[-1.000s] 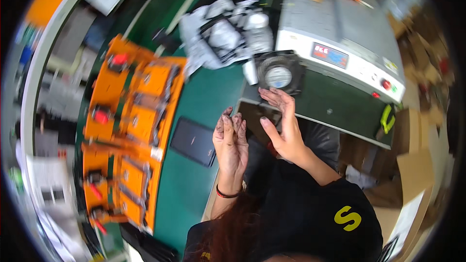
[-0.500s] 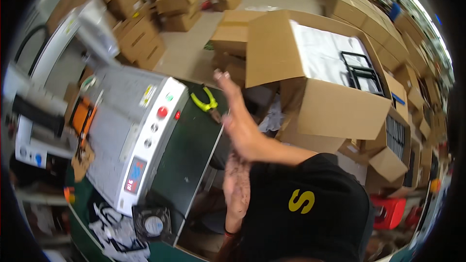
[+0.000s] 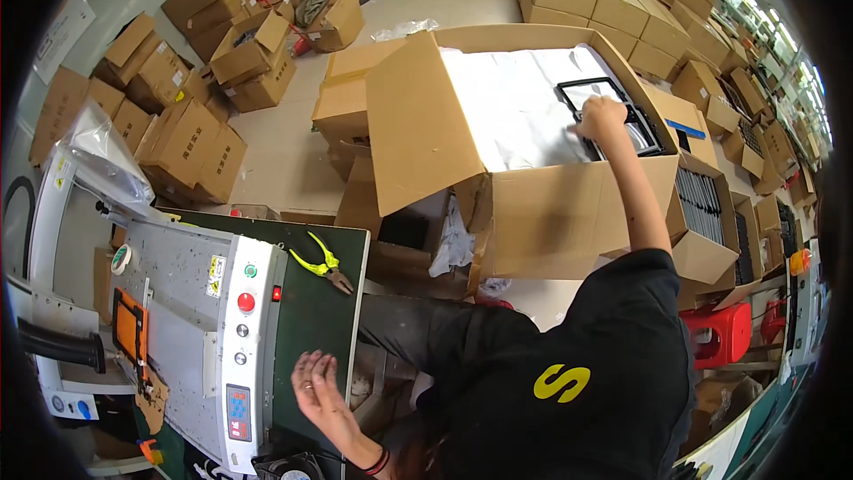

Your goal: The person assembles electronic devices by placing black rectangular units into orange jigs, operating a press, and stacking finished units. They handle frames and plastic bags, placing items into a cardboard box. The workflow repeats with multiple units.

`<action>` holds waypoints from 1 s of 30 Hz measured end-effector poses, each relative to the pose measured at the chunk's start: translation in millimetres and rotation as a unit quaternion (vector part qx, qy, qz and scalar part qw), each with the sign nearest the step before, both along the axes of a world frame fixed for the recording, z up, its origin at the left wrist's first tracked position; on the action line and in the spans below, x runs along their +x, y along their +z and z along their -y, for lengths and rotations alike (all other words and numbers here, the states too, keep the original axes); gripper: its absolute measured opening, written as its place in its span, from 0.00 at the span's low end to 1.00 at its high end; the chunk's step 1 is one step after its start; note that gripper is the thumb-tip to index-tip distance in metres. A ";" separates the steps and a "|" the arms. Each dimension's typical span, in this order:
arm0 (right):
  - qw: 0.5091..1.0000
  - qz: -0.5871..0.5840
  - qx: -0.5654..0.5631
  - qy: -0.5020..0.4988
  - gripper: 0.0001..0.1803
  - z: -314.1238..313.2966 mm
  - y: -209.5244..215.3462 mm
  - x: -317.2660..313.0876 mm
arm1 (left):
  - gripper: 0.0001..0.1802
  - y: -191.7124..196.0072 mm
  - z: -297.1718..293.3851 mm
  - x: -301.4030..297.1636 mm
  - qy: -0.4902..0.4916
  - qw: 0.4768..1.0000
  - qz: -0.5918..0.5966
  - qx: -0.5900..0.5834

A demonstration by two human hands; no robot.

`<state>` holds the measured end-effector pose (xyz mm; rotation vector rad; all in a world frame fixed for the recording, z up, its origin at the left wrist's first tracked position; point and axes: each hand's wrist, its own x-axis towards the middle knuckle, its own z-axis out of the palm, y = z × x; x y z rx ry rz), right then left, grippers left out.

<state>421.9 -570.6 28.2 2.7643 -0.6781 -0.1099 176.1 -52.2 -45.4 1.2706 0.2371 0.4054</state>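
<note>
My right hand reaches into a large open carton, its fingers closed on a black rectangular frame. The frame lies on white sheeting that covers the carton's contents; my fingers hide part of its near side. My left hand, palm up with fingers loosely apart, holds nothing above the front edge of the green bench. Pliers with yellow-green handles lie on the bench beyond that hand. Left of it stands a grey machine with buttons and a lit display.
An orange piece in a black frame sits on the machine bed. A black fan is at the bench's lower edge. Cartons are stacked at the far left and far right. A red stool stands at right.
My right hand has gone from beside the pliers to the black frame in the carton. My left hand has moved left toward the bench, and the view has shifted.
</note>
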 end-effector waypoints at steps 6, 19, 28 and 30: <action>0.992 0.122 0.008 -0.017 0.13 -11.4 -2.7 -35.1 | 0.18 -1.7 5.4 -23.2 0.012 0.998 0.017 -0.052; 0.640 0.132 0.614 0.443 0.11 -216.2 109.4 -81.7 | 0.16 4.1 13.1 -82.2 0.164 0.978 0.060 -0.110; 0.428 -0.276 0.575 0.640 0.07 -371.8 47.6 -106.6 | 0.16 8.6 8.2 -157.0 0.316 0.941 0.044 -0.111; 0.387 -0.292 0.567 0.666 0.07 -384.5 30.2 -111.6 | 0.17 13.9 5.0 -162.9 0.305 0.947 0.036 -0.095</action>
